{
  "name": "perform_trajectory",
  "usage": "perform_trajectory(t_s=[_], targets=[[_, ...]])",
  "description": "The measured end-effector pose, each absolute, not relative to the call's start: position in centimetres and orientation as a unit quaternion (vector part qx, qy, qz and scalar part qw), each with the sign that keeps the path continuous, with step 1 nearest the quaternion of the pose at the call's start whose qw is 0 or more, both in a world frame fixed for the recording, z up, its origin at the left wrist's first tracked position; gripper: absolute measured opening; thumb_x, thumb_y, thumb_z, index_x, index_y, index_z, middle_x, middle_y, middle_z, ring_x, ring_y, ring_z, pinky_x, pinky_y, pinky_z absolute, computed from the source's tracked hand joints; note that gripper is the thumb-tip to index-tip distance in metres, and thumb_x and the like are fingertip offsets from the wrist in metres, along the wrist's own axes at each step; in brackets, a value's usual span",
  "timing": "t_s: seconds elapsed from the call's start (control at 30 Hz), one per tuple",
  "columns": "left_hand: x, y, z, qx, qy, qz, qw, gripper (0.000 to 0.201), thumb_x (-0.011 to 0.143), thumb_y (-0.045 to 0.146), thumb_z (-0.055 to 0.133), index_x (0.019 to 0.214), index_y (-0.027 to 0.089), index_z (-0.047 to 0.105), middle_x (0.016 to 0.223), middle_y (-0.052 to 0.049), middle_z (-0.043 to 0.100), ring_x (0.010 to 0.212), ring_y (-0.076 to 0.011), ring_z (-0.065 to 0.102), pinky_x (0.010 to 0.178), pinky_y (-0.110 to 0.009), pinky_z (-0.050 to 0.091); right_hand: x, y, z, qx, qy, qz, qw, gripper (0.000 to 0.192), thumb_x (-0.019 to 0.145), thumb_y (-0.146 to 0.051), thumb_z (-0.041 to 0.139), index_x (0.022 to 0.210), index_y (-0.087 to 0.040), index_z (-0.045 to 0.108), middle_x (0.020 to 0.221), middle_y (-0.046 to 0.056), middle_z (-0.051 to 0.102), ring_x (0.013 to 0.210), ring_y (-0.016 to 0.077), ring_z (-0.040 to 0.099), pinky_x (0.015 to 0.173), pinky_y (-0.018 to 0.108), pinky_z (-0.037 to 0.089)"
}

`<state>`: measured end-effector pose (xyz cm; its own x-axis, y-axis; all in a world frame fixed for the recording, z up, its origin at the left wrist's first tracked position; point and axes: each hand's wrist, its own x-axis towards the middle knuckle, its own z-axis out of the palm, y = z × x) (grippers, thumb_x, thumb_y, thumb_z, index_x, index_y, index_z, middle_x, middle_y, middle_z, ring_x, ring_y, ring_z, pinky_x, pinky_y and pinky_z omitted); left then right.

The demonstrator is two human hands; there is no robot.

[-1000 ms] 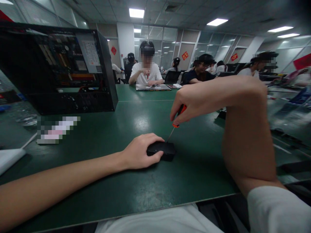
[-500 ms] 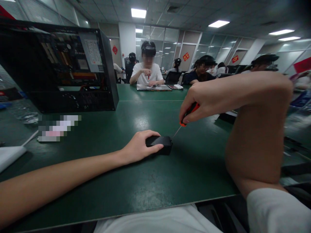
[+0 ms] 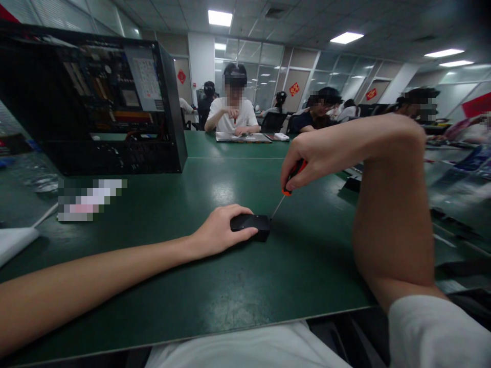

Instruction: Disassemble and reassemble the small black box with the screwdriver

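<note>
the right hand (image 3: 307, 158) has its fingers (image 3: 291, 176) curled tight about the orange and black handle of a small screwdriver (image 3: 287, 185), which slants down and to the left; its thin shaft ends at the far right corner of a small black box (image 3: 253, 225), the tip touching or just at that edge. the left hand (image 3: 218, 232) lies over the near left end of the same box, its fingers (image 3: 241, 234) closed on the box's side and top, thumb along the near edge, pressing it flat onto the green worktop (image 3: 230, 286). the box sits near the middle of the worktop, straight ahead of the person. the right forearm stands propped with the elbow near the worktop's front edge, a white sleeve (image 3: 437, 332) below it. to the far left an open black computer case (image 3: 99, 107) stands upright on the worktop, its boards and cables showing. a white sheet (image 3: 15, 243) lies at the left edge. across the worktop a person in a white shirt (image 3: 232, 115) sits at some flat items, with other people seated further right.
</note>
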<state>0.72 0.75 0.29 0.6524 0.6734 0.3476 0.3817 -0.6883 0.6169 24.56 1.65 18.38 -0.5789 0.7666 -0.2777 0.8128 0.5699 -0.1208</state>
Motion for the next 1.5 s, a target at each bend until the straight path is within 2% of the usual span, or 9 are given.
perform_trajectory(t_s=[0.13,0.37,0.47,0.6,0.73,0.9,1.1,1.23,1.5], targets=[[0.7,0.7,0.3,0.874,0.299,0.288,0.253,0.034,0.089,0.038,0.073,0.114,0.016,0.072,0.110,-0.007,0.075,0.096,-0.0237,0.069,0.087,-0.034,0.051,24.6,2.1,18.2,0.436,0.884,-0.124,0.111,0.016,0.084,-0.034,0.075,0.093,-0.024,0.084,0.078,-0.005,0.078,0.067,0.0088,0.069,0.055,0.018,0.048],[0.7,0.7,0.4,0.880,0.291,0.282,0.247,0.034,0.090,0.038,0.071,0.116,0.016,0.070,0.112,-0.008,0.075,0.098,-0.0240,0.068,0.087,-0.035,0.051,24.7,4.1,17.5,0.450,0.866,-0.191,0.106,0.029,0.079,-0.047,0.078,0.085,-0.019,0.083,0.068,-0.003,0.073,0.059,0.0081,0.063,0.051,0.019,0.043],[0.6,0.7,0.4,0.881,0.290,0.280,0.246,0.033,0.090,0.038,0.071,0.116,0.016,0.070,0.112,-0.008,0.075,0.097,-0.0239,0.069,0.087,-0.035,0.051,25.4,6.0,16.7,0.473,0.855,-0.180,0.110,0.045,0.082,-0.061,0.071,0.079,-0.018,0.082,0.063,-0.001,0.069,0.053,0.0081,0.057,0.048,0.021,0.040],[0.7,0.7,0.4,0.884,0.288,0.273,0.246,0.034,0.091,0.037,0.071,0.116,0.015,0.070,0.112,-0.009,0.074,0.098,-0.0239,0.068,0.086,-0.035,0.050,26.1,9.4,14.7,0.475,0.845,-0.209,0.126,0.067,0.076,-0.080,0.064,0.056,-0.016,0.069,0.048,-0.002,0.052,0.043,0.0065,0.042,0.044,0.024,0.031],[0.7,0.6,0.3,0.886,0.289,0.269,0.244,0.035,0.091,0.038,0.071,0.117,0.015,0.070,0.112,-0.009,0.074,0.099,-0.0243,0.068,0.086,-0.034,0.050,26.2,11.7,11.5,0.468,0.825,-0.278,0.152,0.079,0.071,-0.091,0.055,0.063,-0.014,0.070,0.050,-0.001,0.050,0.046,0.0066,0.038,0.046,0.025,0.031],[0.5,0.4,0.4,0.884,0.289,0.270,0.250,0.035,0.090,0.038,0.072,0.117,0.016,0.070,0.111,-0.008,0.075,0.098,-0.0238,0.069,0.085,-0.033,0.050,27.8,11.3,6.4,0.441,0.834,-0.328,0.054,0.094,0.077,-0.094,0.038,0.081,-0.009,0.077,0.063,0.004,0.061,0.054,0.0087,0.041,0.051,0.025,0.033],[0.5,0.5,0.5,0.883,0.295,0.268,0.249,0.034,0.089,0.037,0.072,0.117,0.017,0.070,0.111,-0.008,0.075,0.097,-0.0243,0.069,0.085,-0.034,0.050,30.3,8.7,2.3,0.476,0.826,-0.272,-0.132,0.092,0.079,-0.093,0.033,0.071,-0.011,0.073,0.065,0.008,0.064,0.059,0.0137,0.050,0.060,0.029,0.039],[0.6,0.6,0.4,0.884,0.289,0.270,0.250,0.034,0.089,0.037,0.072,0.118,0.018,0.070,0.113,-0.008,0.075,0.099,-0.0247,0.069,0.085,-0.034,0.051,29.6,8.2,0.6,0.484,0.821,-0.250,-0.173,0.087,0.083,-0.091,0.028,0.066,-0.014,0.066,0.068,0.009,0.065,0.063,0.0163,0.054,0.068,0.031,0.043],[0.6,0.7,0.4,0.886,0.279,0.267,0.256,0.035,0.090,0.036,0.071,0.120,0.018,0.069,0.117,-0.009,0.074,0.103,-0.0259,0.068,0.091,-0.037,0.051,28.2,8.5,-0.5,0.481,0.821,-0.229,-0.207,0.080,0.089,-0.084,0.027,0.065,-0.017,0.063,0.069,0.007,0.066,0.065,0.0165,0.055,0.071,0.030,0.042]])
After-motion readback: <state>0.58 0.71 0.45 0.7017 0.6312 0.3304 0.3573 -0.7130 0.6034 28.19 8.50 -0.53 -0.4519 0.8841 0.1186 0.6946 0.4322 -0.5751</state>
